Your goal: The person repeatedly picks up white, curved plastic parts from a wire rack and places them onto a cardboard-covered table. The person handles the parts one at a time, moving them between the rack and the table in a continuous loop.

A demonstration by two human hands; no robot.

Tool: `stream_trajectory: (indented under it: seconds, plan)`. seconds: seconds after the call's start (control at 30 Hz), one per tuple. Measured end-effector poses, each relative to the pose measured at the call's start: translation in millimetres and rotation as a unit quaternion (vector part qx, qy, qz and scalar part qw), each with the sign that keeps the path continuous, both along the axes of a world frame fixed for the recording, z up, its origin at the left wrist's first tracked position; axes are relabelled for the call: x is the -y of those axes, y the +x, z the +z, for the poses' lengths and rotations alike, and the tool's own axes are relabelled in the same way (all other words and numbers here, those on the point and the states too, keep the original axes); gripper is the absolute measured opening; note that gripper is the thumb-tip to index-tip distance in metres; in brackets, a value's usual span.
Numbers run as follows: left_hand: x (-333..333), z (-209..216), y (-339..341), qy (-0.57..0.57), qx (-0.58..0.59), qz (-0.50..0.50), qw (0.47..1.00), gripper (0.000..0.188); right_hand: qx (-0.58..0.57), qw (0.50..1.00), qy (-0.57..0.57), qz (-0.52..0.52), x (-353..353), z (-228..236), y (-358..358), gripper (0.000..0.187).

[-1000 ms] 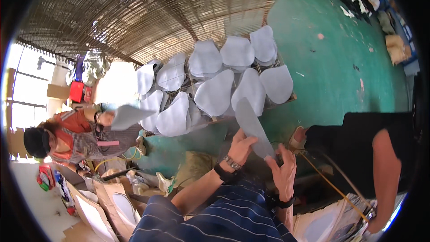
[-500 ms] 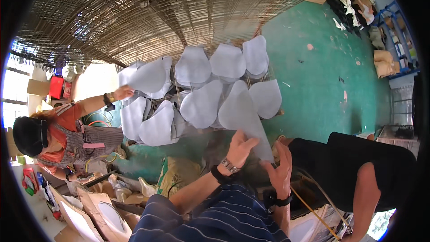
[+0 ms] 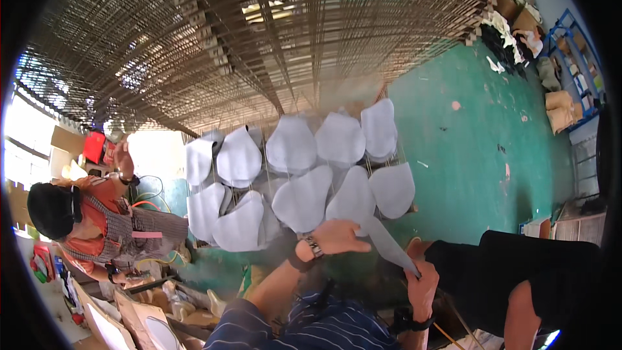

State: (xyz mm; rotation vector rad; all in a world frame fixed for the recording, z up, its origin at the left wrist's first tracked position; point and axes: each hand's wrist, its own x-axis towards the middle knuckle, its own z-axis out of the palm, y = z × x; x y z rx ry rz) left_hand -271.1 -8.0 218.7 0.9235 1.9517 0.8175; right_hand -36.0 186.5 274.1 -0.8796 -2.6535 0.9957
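Note:
A light-grey, flat, rounded sheet piece [image 3: 385, 240] stretches from the front row of the rack down toward me, its near end narrow and edge-on. My right hand [image 3: 422, 288] pinches that near end. Close to the sheet's left side is my left hand [image 3: 332, 236], thumb apart and fingers stretched out, with a watch on the wrist; whether it touches the sheet is unclear. Similar grey pieces lie in two rows, such as the far middle piece [image 3: 291, 144] and the near middle piece [image 3: 303, 199], several of them overlapping.
Above and beyond hangs a large stack of metal wire racks [image 3: 278, 45]. At the left a co-worker [image 3: 97, 220] in an apron raises a hand [image 3: 123, 159]. A person in black [image 3: 512, 272] is close on my right. Cardboard pieces [image 3: 133, 317] stand at lower left. The floor [image 3: 466, 149] is green.
My right hand has moved down and right, pulling the sheet's near end along. My left hand has shifted left and lower. The co-worker's hand has left the far-left sheet. The view has tilted upward.

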Motion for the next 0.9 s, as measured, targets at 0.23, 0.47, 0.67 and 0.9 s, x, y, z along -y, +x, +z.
stream_trajectory:
  seconds: [0.23,0.47,0.67,0.9]
  plan:
    - [11,146,-114,0.265,-0.49,0.291,0.778,0.034,0.066,0.995,0.071,0.032,9,-2,22,0.024]
    - [-17,177,-32,0.275,-0.325,0.227,0.876,0.025,0.059,0.997,0.046,-0.005,13,11,60,0.021]
    - [-5,117,134,-0.072,0.044,-0.113,0.99,0.047,0.024,0.997,0.048,-0.047,21,52,97,0.028]
    - [-15,54,226,0.228,0.505,0.259,0.791,0.068,-0.029,0.998,0.046,-0.01,31,58,145,0.028]
